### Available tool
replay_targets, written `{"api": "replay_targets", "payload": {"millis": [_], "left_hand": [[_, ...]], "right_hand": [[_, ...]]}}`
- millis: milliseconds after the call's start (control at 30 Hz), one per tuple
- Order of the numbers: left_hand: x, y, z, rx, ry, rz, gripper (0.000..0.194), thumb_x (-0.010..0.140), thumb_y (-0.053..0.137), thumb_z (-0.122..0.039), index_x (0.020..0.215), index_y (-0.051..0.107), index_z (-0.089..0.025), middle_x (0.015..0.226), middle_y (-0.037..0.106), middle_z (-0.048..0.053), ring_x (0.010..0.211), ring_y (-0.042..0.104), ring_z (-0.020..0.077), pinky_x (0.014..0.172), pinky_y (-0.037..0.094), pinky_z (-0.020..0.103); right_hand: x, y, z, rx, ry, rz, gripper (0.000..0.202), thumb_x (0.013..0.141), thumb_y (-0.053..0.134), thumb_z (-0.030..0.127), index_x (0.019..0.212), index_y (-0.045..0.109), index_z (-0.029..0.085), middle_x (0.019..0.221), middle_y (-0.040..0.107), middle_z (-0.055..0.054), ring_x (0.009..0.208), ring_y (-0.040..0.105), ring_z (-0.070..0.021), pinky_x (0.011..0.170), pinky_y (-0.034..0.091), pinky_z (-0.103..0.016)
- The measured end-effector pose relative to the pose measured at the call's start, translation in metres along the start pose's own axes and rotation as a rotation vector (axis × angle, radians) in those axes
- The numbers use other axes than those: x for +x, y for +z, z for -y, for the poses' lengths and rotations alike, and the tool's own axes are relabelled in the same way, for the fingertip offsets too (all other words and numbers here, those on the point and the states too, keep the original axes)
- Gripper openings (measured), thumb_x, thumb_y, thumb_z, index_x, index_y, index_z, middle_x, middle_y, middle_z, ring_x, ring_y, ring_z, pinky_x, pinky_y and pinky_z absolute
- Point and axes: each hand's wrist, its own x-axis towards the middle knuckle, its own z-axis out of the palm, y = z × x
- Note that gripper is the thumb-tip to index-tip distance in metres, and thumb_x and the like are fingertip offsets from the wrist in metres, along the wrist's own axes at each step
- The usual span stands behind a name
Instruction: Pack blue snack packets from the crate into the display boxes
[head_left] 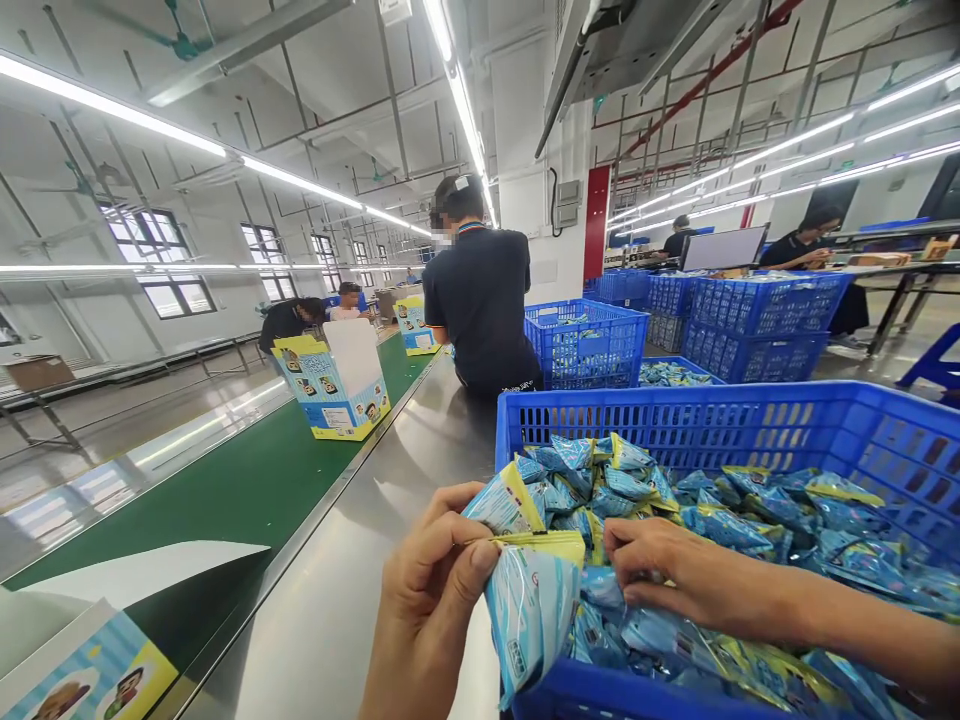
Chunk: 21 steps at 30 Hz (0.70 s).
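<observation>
My left hand (442,580) is closed, pinching a small blue-and-yellow sealed packet (536,610) by its yellow edge between thumb and fingers. A second such packet (510,500) sticks out from the same fingers, just behind the first. Both are in front of the near left corner of a blue plastic crate (675,410), which holds a heap of similar packets (750,510). Over that heap my right hand (660,565) reaches in from the right with its fingers curled down among the packets. What its fingertips grip, if anything, is hidden.
A metal worktop (300,610) runs along a green conveyor belt (247,480). On the belt stand an open printed carton (334,385) and, nearest me, another carton (97,670). A co-worker (480,290) sits ahead with back turned, beside more blue crates (589,345).
</observation>
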Motion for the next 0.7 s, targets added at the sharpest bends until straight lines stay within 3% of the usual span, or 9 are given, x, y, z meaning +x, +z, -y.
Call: {"api": "replay_targets", "payload": {"millis": [100,233,433,700], "left_hand": [[-0.0004,-0.0010,0.0008,0.035,0.014,0.036,0.037,0.106,0.080,-0.048,0.081,0.079,-0.020,0.119,0.074,0.012,0.118,0.070,0.0302,0.093,0.052,0.030],[-0.0020,-0.0005,-0.0040,0.117,-0.001,0.077,0.038,0.105,0.080,-0.050,0.081,0.081,-0.021,0.124,0.074,0.013,0.114,0.069,0.0286,0.093,0.052,0.031],[-0.0042,0.0017,-0.0025,0.199,-0.004,0.106,0.045,0.104,0.078,-0.059,0.080,0.082,-0.021,0.131,0.074,0.015,0.109,0.071,0.0306,0.101,0.054,0.037],[-0.0088,0.0030,0.0042,0.274,0.015,0.066,0.049,0.100,0.078,-0.067,0.079,0.085,-0.023,0.135,0.077,0.016,0.123,0.071,0.0402,0.104,0.055,0.043]], "right_hand": [[-0.0022,0.0065,-0.0006,-0.026,0.042,0.122,0.017,0.096,0.062,0.025,0.080,0.068,0.026,0.105,0.069,-0.006,0.099,0.066,-0.0286,0.090,0.049,-0.044],[-0.0032,0.0110,-0.0062,-0.066,0.115,0.202,0.013,0.091,0.062,0.021,0.079,0.063,0.025,0.109,0.068,-0.006,0.104,0.066,-0.0306,0.091,0.048,-0.045],[-0.0049,0.0086,-0.0045,-0.075,0.121,0.202,0.013,0.091,0.061,0.019,0.082,0.067,0.025,0.111,0.070,-0.007,0.106,0.068,-0.0317,0.088,0.048,-0.046],[-0.0042,0.0103,-0.0049,-0.101,0.128,0.229,0.014,0.091,0.059,0.016,0.080,0.063,0.025,0.109,0.067,-0.006,0.102,0.068,-0.0299,0.089,0.048,-0.045]]}}
